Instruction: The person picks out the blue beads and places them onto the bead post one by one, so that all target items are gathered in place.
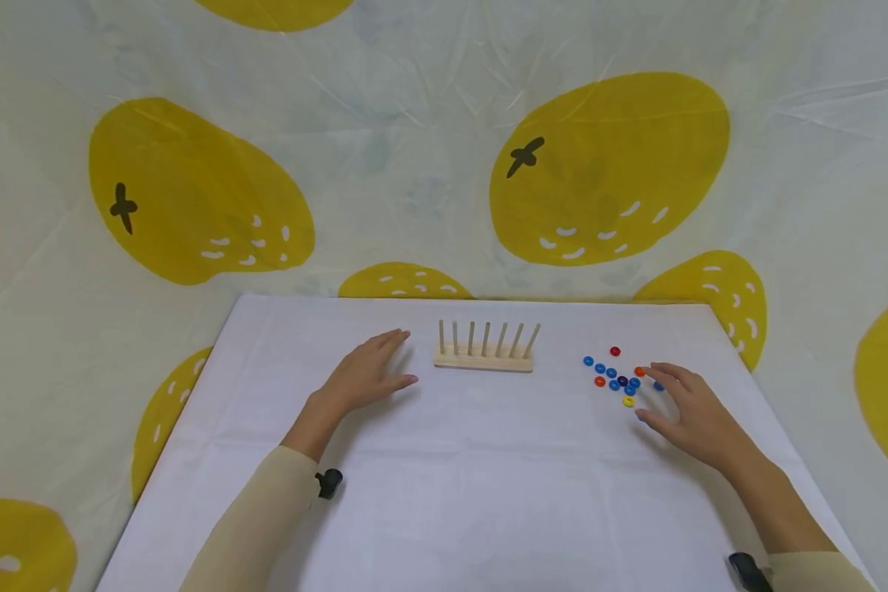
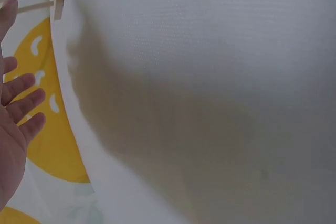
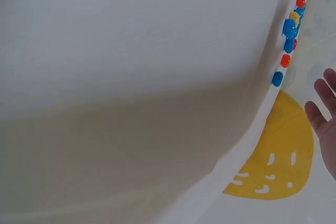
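A small wooden rack with several upright pegs stands near the back middle of the table. My left hand is just left of it, fingers extended, holding nothing; the left wrist view shows its palm. To the right lies a loose cluster of small ring-like beads: mostly blue ones, a red one, orange-red ones, a dark one and a yellow one. Over the cluster's right side reaches my right hand, thumb and fingers apart with nothing between them. It partly overlaps a blue bead.
A white cloth covers the table, whose back edge meets a hanging pale curtain printed with yellow fruit. Dark wrist cameras sit at both sleeves.
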Available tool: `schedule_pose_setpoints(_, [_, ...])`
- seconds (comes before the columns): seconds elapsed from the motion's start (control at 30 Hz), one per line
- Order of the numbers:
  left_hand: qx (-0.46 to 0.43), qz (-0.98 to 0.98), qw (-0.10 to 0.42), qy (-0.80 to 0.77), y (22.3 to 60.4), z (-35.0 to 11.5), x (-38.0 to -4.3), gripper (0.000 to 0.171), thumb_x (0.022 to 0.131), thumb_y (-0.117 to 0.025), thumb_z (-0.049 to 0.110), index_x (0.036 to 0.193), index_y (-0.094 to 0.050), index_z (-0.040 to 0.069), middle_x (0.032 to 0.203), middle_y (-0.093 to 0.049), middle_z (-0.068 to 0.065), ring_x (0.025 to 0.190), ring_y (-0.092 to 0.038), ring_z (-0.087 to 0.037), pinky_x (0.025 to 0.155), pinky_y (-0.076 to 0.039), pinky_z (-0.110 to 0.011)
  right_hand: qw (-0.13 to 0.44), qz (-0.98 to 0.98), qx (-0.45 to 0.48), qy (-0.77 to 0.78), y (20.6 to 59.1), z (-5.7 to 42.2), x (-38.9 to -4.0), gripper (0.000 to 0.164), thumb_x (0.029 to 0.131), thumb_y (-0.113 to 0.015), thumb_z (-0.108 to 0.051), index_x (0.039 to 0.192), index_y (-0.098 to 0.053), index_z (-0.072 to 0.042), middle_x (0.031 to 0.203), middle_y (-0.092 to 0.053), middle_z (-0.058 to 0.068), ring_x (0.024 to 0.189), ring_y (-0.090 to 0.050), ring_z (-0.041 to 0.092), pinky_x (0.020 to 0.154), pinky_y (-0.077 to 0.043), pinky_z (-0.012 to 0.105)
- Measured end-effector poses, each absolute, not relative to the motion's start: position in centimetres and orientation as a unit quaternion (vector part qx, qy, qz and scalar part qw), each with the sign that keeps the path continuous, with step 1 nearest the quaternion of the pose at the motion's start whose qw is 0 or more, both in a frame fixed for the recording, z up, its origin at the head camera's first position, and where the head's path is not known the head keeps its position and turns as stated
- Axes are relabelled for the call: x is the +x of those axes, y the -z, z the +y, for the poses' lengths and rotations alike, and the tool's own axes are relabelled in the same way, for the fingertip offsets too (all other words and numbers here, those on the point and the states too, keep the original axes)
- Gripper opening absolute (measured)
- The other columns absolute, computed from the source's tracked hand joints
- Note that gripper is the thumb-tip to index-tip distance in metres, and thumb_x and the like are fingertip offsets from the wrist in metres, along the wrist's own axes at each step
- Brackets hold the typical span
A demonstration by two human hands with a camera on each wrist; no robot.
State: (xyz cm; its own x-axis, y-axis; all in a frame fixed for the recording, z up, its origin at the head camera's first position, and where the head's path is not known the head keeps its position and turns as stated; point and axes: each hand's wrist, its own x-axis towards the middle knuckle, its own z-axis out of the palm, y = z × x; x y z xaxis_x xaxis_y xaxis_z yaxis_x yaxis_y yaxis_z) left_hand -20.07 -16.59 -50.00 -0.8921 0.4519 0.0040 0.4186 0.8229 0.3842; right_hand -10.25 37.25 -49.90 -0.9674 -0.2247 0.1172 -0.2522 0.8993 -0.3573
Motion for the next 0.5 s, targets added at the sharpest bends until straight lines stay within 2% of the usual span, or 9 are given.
schedule_pose_setpoints(0.33, [0.226, 0.952, 0.056, -0.197, 50.9, -15.4, -21.1, 0.088, 0.088, -0.075, 0.060, 0.158, -0.043, 0.017, 0.158, -0.049, -0.008, 0.146, -0.046, -0.030, 0.119, -0.038, -0.049, -0.028, -0.975, 0.101, -0.196, 50.5, 38.0, -9.7, 0.075, 0.089, -0.077, -0.051, 0.144, -0.054, -0.005, 0.144, -0.049, 0.027, 0.132, -0.044, 0.048, 0.101, -0.042, 0.073])
schedule_pose_setpoints(0.5, [0.219, 0.953, 0.063, -0.201, 51.1, -14.7, -21.7, 0.090, 0.085, -0.078, 0.059, 0.157, -0.043, 0.018, 0.158, -0.050, -0.008, 0.147, -0.045, -0.030, 0.120, -0.036, -0.048, -0.030, -0.974, 0.110, -0.197, 50.8, 38.3, -9.7, 0.068, 0.089, -0.079, -0.048, 0.139, -0.059, -0.006, 0.133, -0.056, 0.022, 0.117, -0.058, 0.041, 0.093, -0.052, 0.065])
